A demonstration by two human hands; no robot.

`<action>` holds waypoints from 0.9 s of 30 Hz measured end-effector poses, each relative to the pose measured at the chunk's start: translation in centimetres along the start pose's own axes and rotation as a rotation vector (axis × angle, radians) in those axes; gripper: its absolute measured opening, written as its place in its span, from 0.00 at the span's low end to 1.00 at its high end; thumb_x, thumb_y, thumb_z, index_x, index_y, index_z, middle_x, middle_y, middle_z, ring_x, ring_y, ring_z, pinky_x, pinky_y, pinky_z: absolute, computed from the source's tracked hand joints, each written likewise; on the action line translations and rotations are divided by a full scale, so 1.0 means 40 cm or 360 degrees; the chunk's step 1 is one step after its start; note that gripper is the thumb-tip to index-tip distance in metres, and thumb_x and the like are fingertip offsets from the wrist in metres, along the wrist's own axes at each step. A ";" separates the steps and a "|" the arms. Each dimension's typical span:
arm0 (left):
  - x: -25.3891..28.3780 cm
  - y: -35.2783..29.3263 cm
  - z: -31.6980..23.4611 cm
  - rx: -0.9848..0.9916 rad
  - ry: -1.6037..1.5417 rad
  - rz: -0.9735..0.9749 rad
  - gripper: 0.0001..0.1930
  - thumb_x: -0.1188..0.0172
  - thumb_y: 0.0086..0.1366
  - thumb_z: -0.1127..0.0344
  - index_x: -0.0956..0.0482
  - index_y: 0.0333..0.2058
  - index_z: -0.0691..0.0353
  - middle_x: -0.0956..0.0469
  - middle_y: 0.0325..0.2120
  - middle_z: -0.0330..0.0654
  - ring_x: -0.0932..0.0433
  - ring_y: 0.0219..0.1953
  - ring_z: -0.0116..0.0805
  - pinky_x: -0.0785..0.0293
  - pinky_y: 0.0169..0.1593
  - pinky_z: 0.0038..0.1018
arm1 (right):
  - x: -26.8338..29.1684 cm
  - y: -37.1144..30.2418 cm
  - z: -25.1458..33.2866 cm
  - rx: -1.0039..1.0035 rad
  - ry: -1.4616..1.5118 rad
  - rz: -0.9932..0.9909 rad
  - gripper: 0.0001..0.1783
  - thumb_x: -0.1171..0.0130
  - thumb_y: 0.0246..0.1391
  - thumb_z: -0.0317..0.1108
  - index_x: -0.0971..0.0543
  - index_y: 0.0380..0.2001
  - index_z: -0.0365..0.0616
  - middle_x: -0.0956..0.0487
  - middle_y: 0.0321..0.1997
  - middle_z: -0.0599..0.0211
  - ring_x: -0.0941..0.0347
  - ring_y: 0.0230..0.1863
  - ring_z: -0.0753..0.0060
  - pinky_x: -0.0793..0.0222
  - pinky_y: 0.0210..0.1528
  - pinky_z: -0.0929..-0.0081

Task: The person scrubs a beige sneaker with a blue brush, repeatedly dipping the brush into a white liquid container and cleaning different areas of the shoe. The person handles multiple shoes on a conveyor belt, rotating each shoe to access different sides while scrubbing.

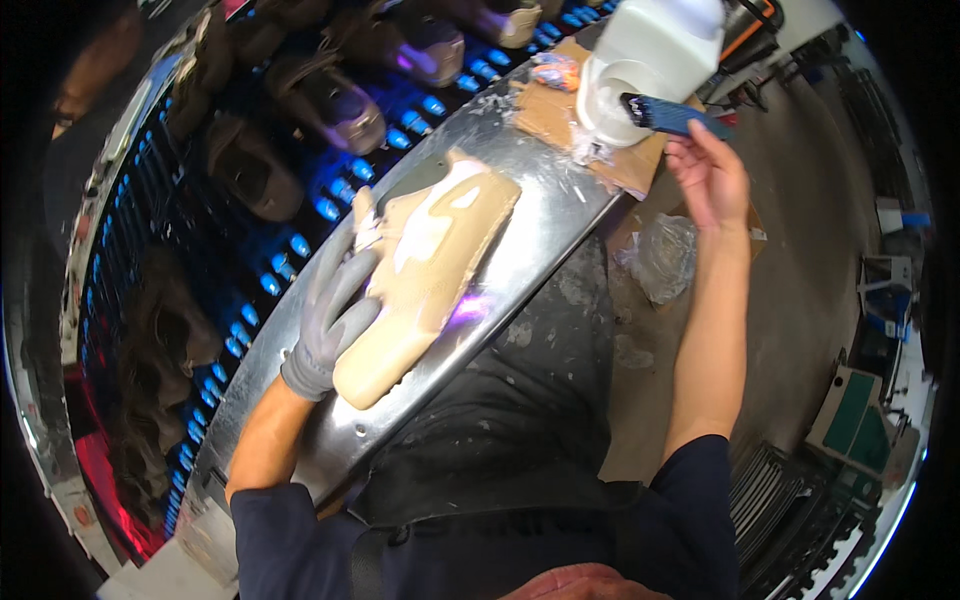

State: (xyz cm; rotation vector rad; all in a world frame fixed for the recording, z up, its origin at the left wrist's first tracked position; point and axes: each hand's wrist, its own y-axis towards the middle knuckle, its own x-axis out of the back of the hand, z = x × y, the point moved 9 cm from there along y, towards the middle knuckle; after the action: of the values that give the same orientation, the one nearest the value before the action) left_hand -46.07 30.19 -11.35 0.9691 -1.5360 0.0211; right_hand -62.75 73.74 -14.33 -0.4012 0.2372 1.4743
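A beige shoe [415,270] with pale whitish patches lies on its side on the metal bench top. My left hand [335,305], in a grey glove, holds the shoe by its left side, the thumb resting over the edge. My bare right hand [710,175] is raised at the upper right, its fingers pinching a blue-handled brush [670,115]. The brush's dark end points into the mouth of a white plastic container [655,45]. How far the bristles reach inside, I cannot tell.
Several brown shoes [330,100] sit along a conveyor beyond the bench, among blue-lit rollers [365,170]. Smeared cardboard [545,110] lies under the container. A clear plastic bag [665,255] is below the bench's right edge. The metal bench [540,220] slants across the view.
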 end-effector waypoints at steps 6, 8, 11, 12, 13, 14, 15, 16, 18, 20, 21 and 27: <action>-0.070 -0.149 0.137 0.0876 -0.0600 0.0136 0.31 0.33 0.66 0.65 0.29 0.65 0.67 0.31 0.67 0.50 0.28 0.67 0.42 0.35 0.71 0.36 | -0.125 -0.148 -0.160 -0.0157 0.0316 0.0164 0.11 0.36 0.65 0.31 0.19 0.42 0.32 0.15 0.35 0.54 0.15 0.33 0.66 0.16 0.33 0.74; -0.080 -0.157 0.153 0.1052 -0.0680 0.0080 0.30 0.36 0.67 0.67 0.31 0.67 0.67 0.31 0.66 0.48 0.28 0.66 0.38 0.34 0.70 0.31 | -0.167 -0.215 -0.235 -0.0169 0.0442 0.0127 0.11 0.38 0.66 0.30 0.19 0.44 0.31 0.14 0.37 0.54 0.15 0.33 0.66 0.15 0.33 0.73; -0.077 -0.131 0.143 0.1535 -0.1066 -0.0085 0.31 0.38 0.68 0.70 0.33 0.69 0.65 0.30 0.66 0.47 0.28 0.65 0.37 0.32 0.69 0.31 | -0.234 -0.291 -0.240 -0.0009 0.0344 -0.0014 0.11 0.41 0.69 0.31 0.18 0.44 0.32 0.14 0.41 0.53 0.16 0.36 0.68 0.18 0.35 0.74; -0.076 -0.119 0.135 0.1551 -0.1074 -0.0039 0.32 0.38 0.68 0.71 0.35 0.70 0.63 0.30 0.66 0.46 0.27 0.66 0.37 0.30 0.68 0.32 | -0.244 -0.303 -0.235 0.0087 0.0234 -0.0035 0.11 0.41 0.69 0.31 0.18 0.44 0.32 0.15 0.42 0.54 0.17 0.37 0.69 0.19 0.35 0.74; -0.086 -0.124 0.131 0.1591 -0.1372 -0.0175 0.33 0.37 0.68 0.71 0.35 0.70 0.63 0.30 0.66 0.46 0.27 0.65 0.37 0.29 0.68 0.33 | -0.251 -0.310 -0.232 0.0181 0.0125 -0.0054 0.10 0.41 0.69 0.30 0.18 0.44 0.32 0.15 0.43 0.56 0.17 0.38 0.69 0.19 0.36 0.74; -0.099 -0.138 0.126 0.1629 -0.1671 -0.0319 0.34 0.36 0.68 0.72 0.36 0.71 0.62 0.30 0.66 0.45 0.27 0.65 0.37 0.29 0.68 0.34 | -0.255 -0.317 -0.227 0.0266 0.0013 -0.0069 0.10 0.41 0.69 0.30 0.18 0.44 0.33 0.15 0.43 0.57 0.18 0.39 0.70 0.19 0.37 0.75; -0.103 -0.158 0.137 0.1531 -0.1479 -0.0156 0.37 0.36 0.67 0.62 0.38 0.72 0.65 0.32 0.68 0.48 0.31 0.69 0.40 0.35 0.71 0.35 | -0.260 -0.328 -0.219 0.0339 -0.0075 -0.0050 0.10 0.40 0.68 0.29 0.18 0.44 0.32 0.16 0.42 0.59 0.18 0.39 0.71 0.20 0.37 0.75; -0.107 -0.177 0.148 0.1425 -0.1282 -0.0008 0.42 0.36 0.66 0.53 0.39 0.73 0.69 0.35 0.71 0.51 0.36 0.72 0.43 0.42 0.74 0.36 | -0.264 -0.339 -0.211 0.0411 -0.0161 -0.0031 0.09 0.40 0.68 0.28 0.18 0.44 0.32 0.16 0.40 0.60 0.18 0.39 0.73 0.20 0.38 0.76; -0.100 -0.167 0.142 0.1418 -0.1313 -0.0058 0.46 0.30 0.64 0.49 0.40 0.73 0.65 0.31 0.67 0.47 0.29 0.67 0.38 0.34 0.70 0.35 | -0.266 -0.330 -0.165 0.0377 -0.0339 0.0031 0.08 0.40 0.66 0.27 0.17 0.42 0.32 0.17 0.35 0.62 0.19 0.38 0.74 0.21 0.38 0.76; -0.093 -0.152 0.134 0.1394 -0.1275 -0.0070 0.55 0.25 0.58 0.37 0.41 0.73 0.64 0.29 0.65 0.46 0.26 0.65 0.36 0.30 0.68 0.33 | -0.251 -0.299 -0.146 0.0262 -0.0239 0.0011 0.07 0.40 0.66 0.26 0.17 0.41 0.31 0.16 0.34 0.62 0.19 0.36 0.74 0.22 0.38 0.77; -0.091 -0.144 0.126 0.1450 -0.1267 -0.0067 0.57 0.25 0.56 0.34 0.41 0.73 0.65 0.29 0.65 0.46 0.26 0.65 0.36 0.30 0.68 0.33 | -0.232 -0.273 -0.145 0.0261 -0.0207 -0.0044 0.07 0.39 0.65 0.26 0.17 0.40 0.31 0.15 0.34 0.60 0.19 0.34 0.74 0.22 0.38 0.76; -0.092 -0.141 0.120 0.1496 -0.1288 -0.0091 0.59 0.27 0.55 0.29 0.40 0.73 0.65 0.28 0.65 0.46 0.25 0.64 0.36 0.30 0.68 0.33 | -0.238 -0.240 -0.155 0.0238 -0.0189 0.0082 0.06 0.37 0.64 0.25 0.17 0.40 0.30 0.15 0.36 0.59 0.20 0.34 0.74 0.23 0.39 0.76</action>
State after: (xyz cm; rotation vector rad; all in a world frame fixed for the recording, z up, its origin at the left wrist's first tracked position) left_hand -47.12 26.03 -18.40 1.9170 -2.2976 0.3778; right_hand -53.54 62.08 -15.09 -0.1878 0.2627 1.5147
